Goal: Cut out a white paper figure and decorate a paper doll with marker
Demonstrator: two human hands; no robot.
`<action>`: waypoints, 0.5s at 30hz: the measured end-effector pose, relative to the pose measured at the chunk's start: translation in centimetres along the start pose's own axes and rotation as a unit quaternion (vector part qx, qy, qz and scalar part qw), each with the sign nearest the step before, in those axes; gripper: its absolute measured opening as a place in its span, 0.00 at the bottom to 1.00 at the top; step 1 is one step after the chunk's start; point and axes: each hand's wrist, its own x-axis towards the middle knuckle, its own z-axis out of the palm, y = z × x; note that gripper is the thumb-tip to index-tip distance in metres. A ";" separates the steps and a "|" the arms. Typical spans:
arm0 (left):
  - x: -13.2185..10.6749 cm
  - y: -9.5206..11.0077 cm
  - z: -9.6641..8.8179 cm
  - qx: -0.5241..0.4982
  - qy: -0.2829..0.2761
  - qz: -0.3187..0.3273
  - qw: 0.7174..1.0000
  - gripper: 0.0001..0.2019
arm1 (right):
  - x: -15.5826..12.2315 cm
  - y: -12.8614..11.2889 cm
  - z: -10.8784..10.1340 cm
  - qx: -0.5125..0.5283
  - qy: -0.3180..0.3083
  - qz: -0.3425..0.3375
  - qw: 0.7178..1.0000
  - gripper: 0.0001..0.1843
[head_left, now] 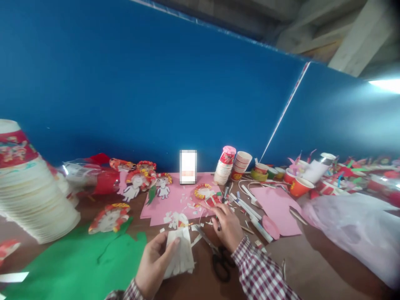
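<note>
My left hand [156, 260] pinches a white paper piece [183, 252] with cut strips along its lower part, thumb on top. To its right, my right hand [227, 225] is low over the table with curled fingers. A small dark thing shows at its fingertips, too little of it to name. Black-handled scissors [221, 266] lie between the hands, blades pointing away and partly under the right hand. White paper scraps [176, 219] are scattered just beyond the left hand.
Pink paper sheets [184, 200] lie ahead, green paper [78, 266] at left. A tall cup stack [34, 200] stands far left; smaller cup stacks [223, 168] stand by the blue wall [156, 83]. White cut-out figures [163, 187], an orange cup [301, 187] and a plastic bag [353, 229] are around.
</note>
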 end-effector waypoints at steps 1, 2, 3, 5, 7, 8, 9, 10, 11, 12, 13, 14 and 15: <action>0.0 0.0 0.0 0.002 0.000 -0.002 1.000 0.17 | 0.0 0.1 0.2 -0.007 -0.009 0.005 1.000 0.18; 0.0 0.0 -0.1 0.004 -0.001 -0.003 1.000 0.17 | 0.0 0.2 0.4 -0.010 -0.015 0.008 1.000 0.18; 0.1 0.1 -0.1 0.005 -0.002 -0.003 1.000 0.16 | 0.0 0.3 0.5 -0.011 -0.019 0.009 1.000 0.17; 0.1 0.1 -0.1 0.010 -0.002 -0.001 1.000 0.16 | 0.0 0.3 0.8 -0.008 -0.019 0.008 1.000 0.18; 0.1 0.1 -0.2 0.018 0.001 0.005 1.000 0.16 | 0.0 0.4 0.9 -0.008 -0.014 0.008 1.000 0.17; 0.1 0.1 -0.2 0.021 0.002 0.005 1.000 0.16 | 0.1 0.4 1.0 -0.008 -0.011 0.010 1.000 0.17; 0.1 0.1 -0.2 0.022 0.001 0.002 1.000 0.16 | 0.1 0.4 1.0 -0.008 -0.009 0.012 1.000 0.16; 0.1 0.0 -0.2 0.021 0.001 -0.003 1.000 0.17 | 0.1 0.4 1.1 -0.008 -0.007 0.015 1.000 0.15; 0.1 -0.1 -0.1 0.019 0.003 -0.006 1.000 0.17 | 0.1 0.4 1.1 -0.006 -0.007 0.017 1.000 0.14; 0.1 -0.2 -0.1 0.017 0.007 -0.008 1.000 0.17 | 0.1 0.4 1.1 -0.003 -0.008 0.019 1.000 0.14; 0.1 -0.3 -0.1 0.013 0.015 -0.007 1.000 0.16 | 0.1 0.4 1.1 0.000 -0.010 0.021 1.000 0.14; 0.1 -0.4 -0.1 0.008 0.023 -0.006 1.000 0.16 | 0.1 0.3 1.2 0.003 -0.011 0.024 1.000 0.14; 0.1 -0.5 -0.1 0.001 0.031 -0.005 0.999 0.16 | 0.1 0.3 1.2 0.005 -0.014 0.025 1.000 0.14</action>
